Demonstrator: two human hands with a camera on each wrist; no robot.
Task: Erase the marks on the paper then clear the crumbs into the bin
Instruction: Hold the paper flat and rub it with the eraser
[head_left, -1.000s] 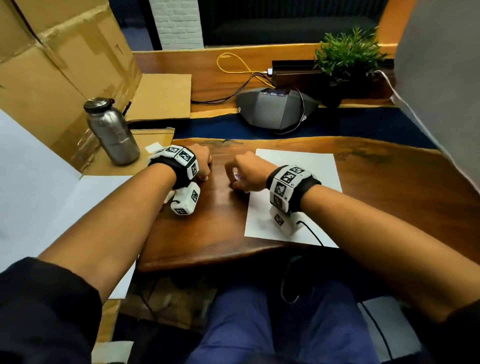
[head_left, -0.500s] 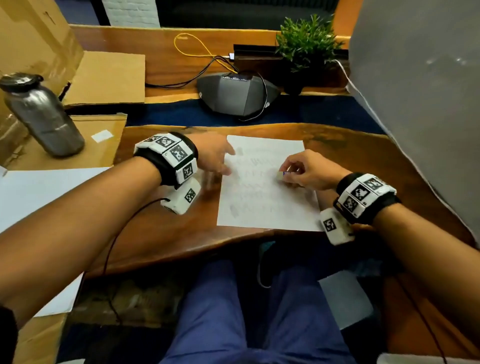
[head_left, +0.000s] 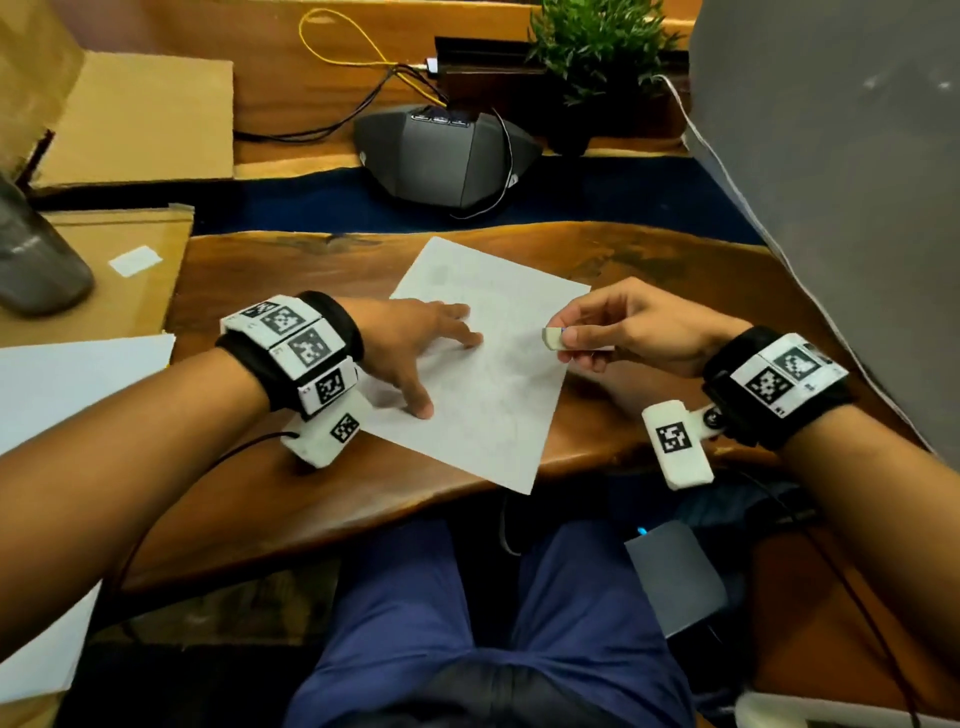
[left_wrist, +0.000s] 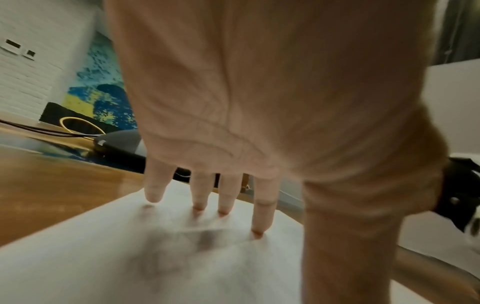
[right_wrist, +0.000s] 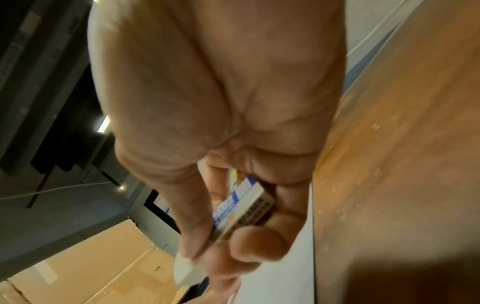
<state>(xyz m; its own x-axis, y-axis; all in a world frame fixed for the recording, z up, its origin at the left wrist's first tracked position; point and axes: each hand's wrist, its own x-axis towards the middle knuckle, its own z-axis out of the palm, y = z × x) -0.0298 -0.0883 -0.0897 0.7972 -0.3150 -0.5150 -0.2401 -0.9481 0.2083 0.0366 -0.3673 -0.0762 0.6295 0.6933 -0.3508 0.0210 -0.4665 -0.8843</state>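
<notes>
A white sheet of paper (head_left: 498, 364) with faint pencil marks lies turned at an angle on the wooden table (head_left: 260, 493), one corner past the front edge. My left hand (head_left: 421, 348) presses flat on the sheet's left part, fingers spread and straight; in the left wrist view the fingertips (left_wrist: 257, 232) touch the paper (left_wrist: 103, 257). My right hand (head_left: 613, 332) hovers over the sheet's right edge and pinches a white eraser (head_left: 553, 338) between thumb and fingers. The right wrist view shows the eraser (right_wrist: 233, 216) in its blue and white sleeve, white tip sticking out. No bin is in view.
A grey speaker unit (head_left: 441, 156) with cables sits beyond the table, a potted plant (head_left: 597, 47) behind it. A metal bottle (head_left: 36, 260) stands on cardboard (head_left: 130, 270) at the left. A grey panel (head_left: 831, 208) rises on the right. White sheets (head_left: 62, 374) lie at the left.
My left hand has slid onto the paper and spread flat. The paper has turned at an angle. My right hand has lifted off the sheet with the eraser.
</notes>
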